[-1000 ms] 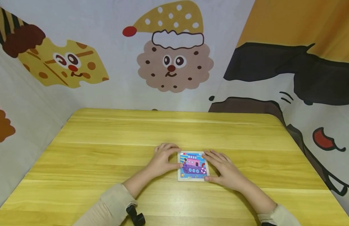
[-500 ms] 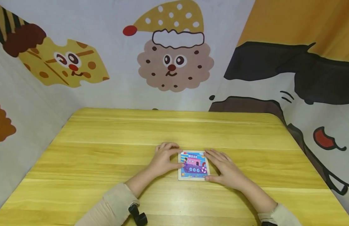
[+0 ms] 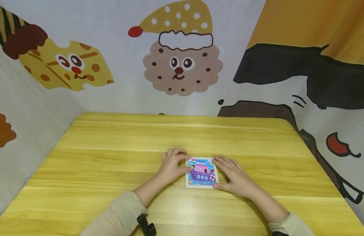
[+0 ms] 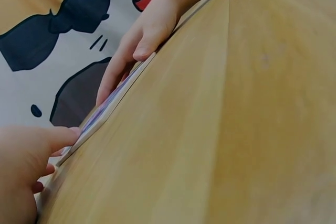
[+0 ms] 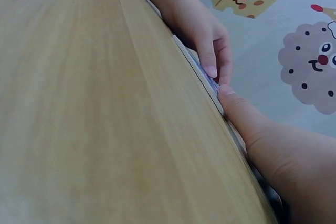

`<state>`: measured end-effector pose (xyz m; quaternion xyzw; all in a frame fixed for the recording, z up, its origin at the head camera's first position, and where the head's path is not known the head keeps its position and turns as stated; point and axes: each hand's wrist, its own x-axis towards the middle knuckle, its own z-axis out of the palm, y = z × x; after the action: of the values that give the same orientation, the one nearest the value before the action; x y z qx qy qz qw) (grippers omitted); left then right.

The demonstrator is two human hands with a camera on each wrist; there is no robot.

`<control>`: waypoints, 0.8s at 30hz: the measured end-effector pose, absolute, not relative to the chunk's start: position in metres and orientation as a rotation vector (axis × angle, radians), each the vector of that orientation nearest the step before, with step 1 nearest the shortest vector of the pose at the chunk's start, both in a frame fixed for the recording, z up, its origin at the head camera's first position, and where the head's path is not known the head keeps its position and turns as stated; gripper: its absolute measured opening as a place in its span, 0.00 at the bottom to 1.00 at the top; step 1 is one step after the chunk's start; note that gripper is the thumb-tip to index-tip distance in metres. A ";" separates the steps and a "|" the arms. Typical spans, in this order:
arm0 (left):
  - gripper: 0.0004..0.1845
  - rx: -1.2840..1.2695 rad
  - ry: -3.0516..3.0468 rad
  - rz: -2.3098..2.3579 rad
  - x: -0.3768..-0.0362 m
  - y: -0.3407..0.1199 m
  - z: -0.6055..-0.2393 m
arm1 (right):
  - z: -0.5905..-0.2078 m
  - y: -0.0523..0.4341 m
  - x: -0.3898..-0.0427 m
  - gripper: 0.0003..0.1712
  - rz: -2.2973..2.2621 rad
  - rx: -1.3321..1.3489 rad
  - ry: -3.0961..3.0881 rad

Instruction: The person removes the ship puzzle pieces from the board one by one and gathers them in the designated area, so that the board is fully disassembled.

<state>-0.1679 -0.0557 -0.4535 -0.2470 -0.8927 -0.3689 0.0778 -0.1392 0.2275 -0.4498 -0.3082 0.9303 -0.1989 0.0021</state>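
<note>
Left sleeve (image 3: pixel 120 213) was beige, came in from the bottom edge, a black wrist device (image 3: pixel 146 226) strapped at its cuff. Left hand (image 3: pixel 171 165) lay on the yellow wooden table (image 3: pixel 111 157) at the left edge of the puzzle board (image 3: pixel 201 173). Its fingers were curled, tips at the board's top-left corner, thumb touching the left side; looked like a light pinch on that edge. In the left wrist view the thumb tip (image 4: pixel 63 136) met the near corner of the board (image 4: pixel 105 111), which lay flat on the table.

Puzzle board sat a little right of the table's middle, toward the near side, between the two hands. Small square, pale frame, picture of a pink and purple boat on blue. Whether all pieces were seated could not be told.

Right hand (image 3: pixel 236 177) rested at the board's right edge, fingers fairly straight and spread along that side, thumb at the bottom-right corner. In the right wrist view the right thumb (image 5: pixel 236 106) pressed against the board's thin edge (image 5: pixel 202 72), left-hand fingers (image 5: pixel 210 51) just beyond it. Right sleeve (image 3: pixel 291 226) also beige.

Behind the table hung cartoon-print cloth: cheese face (image 3: pixel 67 65) left, cookie face with a spotted cap (image 3: pixel 182 62) middle, dark shape on orange (image 3: pixel 302 65) right.
</note>
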 end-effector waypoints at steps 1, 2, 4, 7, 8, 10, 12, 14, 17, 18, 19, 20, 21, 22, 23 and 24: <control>0.21 -0.725 -2.671 -1.118 -0.168 -0.055 -0.453 | -0.450 0.227 -0.139 0.55 -0.628 -0.965 2.917; 0.20 -0.709 -2.670 -1.133 -0.168 -0.054 -0.453 | -0.449 0.227 -0.139 0.55 -0.631 -0.962 2.915; 0.19 -0.679 -2.669 -1.162 -0.168 -0.052 -0.453 | -0.449 0.226 -0.139 0.55 -0.639 -0.952 2.912; 0.18 -0.632 -2.672 -1.206 -0.169 -0.050 -0.453 | -0.449 0.226 -0.139 0.55 -0.642 -0.945 2.909; 0.18 -0.616 -2.674 -1.219 -0.169 -0.049 -0.452 | -0.449 0.226 -0.139 0.55 -0.642 -0.943 2.909; 0.17 -0.584 -2.681 -1.240 -0.169 -0.048 -0.451 | -0.449 0.226 -0.139 0.55 -0.639 -0.942 2.910; 0.17 -0.552 -2.692 -1.252 -0.169 -0.046 -0.450 | -0.449 0.227 -0.138 0.54 -0.636 -0.942 2.912; 0.17 -0.524 -2.706 -1.266 -0.169 -0.045 -0.448 | -0.449 0.227 -0.138 0.54 -0.638 -0.944 2.910; 0.16 -0.491 -2.729 -1.279 -0.169 -0.044 -0.447 | -0.449 0.227 -0.138 0.54 -0.642 -0.941 2.908; 0.16 -0.483 -2.735 -1.285 -0.170 -0.044 -0.447 | -0.449 0.227 -0.138 0.54 -0.641 -0.939 2.908; 0.16 -0.476 -2.740 -1.292 -0.170 -0.044 -0.446 | -0.449 0.227 -0.138 0.54 -0.642 -0.938 2.907; 0.16 -0.470 -2.744 -1.297 -0.170 -0.044 -0.446 | -0.449 0.226 -0.138 0.54 -0.641 -0.936 2.907; 0.16 -0.465 -2.749 -1.299 -0.170 -0.043 -0.446 | -0.449 0.226 -0.139 0.54 -0.641 -0.933 2.907; 0.16 -0.462 -2.752 -1.302 -0.170 -0.043 -0.445 | -0.449 0.226 -0.139 0.54 -0.643 -0.931 2.906; 0.16 -0.460 -2.755 -1.305 -0.171 -0.043 -0.445 | -0.448 0.226 -0.139 0.54 -0.646 -0.929 2.905; 0.17 -0.454 -2.760 -1.309 -0.171 -0.043 -0.445 | -0.448 0.226 -0.139 0.54 -0.646 -0.929 2.904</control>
<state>-0.1707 -0.0433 -0.4449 -0.1470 -0.8934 -0.4237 0.0268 -0.1388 0.2261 -0.4485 -0.2981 0.9317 -0.2073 0.0124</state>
